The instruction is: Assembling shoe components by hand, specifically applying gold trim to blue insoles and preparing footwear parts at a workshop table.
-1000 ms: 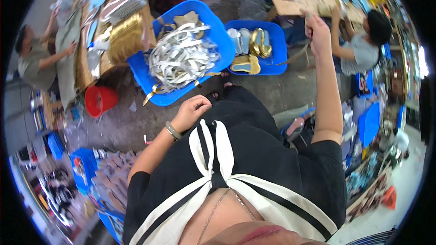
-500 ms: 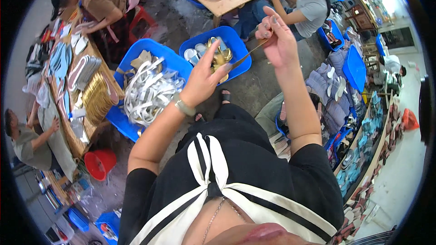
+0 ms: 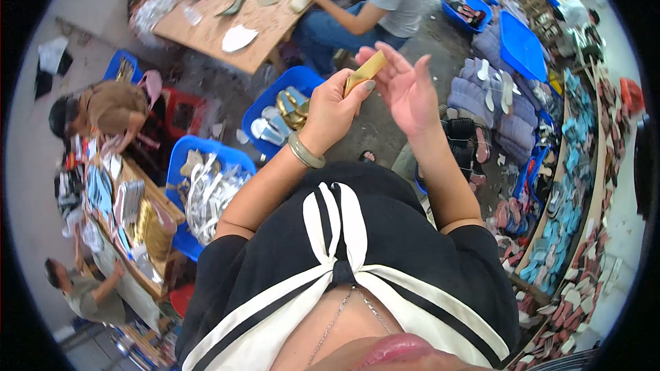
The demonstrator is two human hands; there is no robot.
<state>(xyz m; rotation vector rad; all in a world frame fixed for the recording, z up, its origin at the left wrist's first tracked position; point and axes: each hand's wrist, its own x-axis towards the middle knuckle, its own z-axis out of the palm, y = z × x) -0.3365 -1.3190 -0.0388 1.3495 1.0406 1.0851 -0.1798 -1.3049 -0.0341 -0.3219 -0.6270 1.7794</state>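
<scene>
A flat, shiny gold strip [image 3: 369, 71] is pinched between the thumb and fingers of my left hand [image 3: 333, 110], which is closed on it. Its far end sticks out toward my right hand [image 3: 411, 93]. My right hand is open, palm up with the fingers apart, close beside the strip; whether a fingertip touches it I cannot tell. Beyond my left wrist stands a blue tub [image 3: 258, 104] holding gold and silvery shoe pieces [image 3: 292, 108].
Another blue tub [image 3: 180, 165] is heaped with white strips [image 3: 210, 199]. A wooden table [image 3: 199, 24] with cut pieces stands ahead, a seated person [image 3: 392, 0] at its side. People work at a bench on the left. Stacked shoe parts [image 3: 491, 99] and a long rack line the right.
My right hand has let go of the strip's end and opened. The strip now stays in my left hand alone. My view has swung, so the tubs and table sit further left.
</scene>
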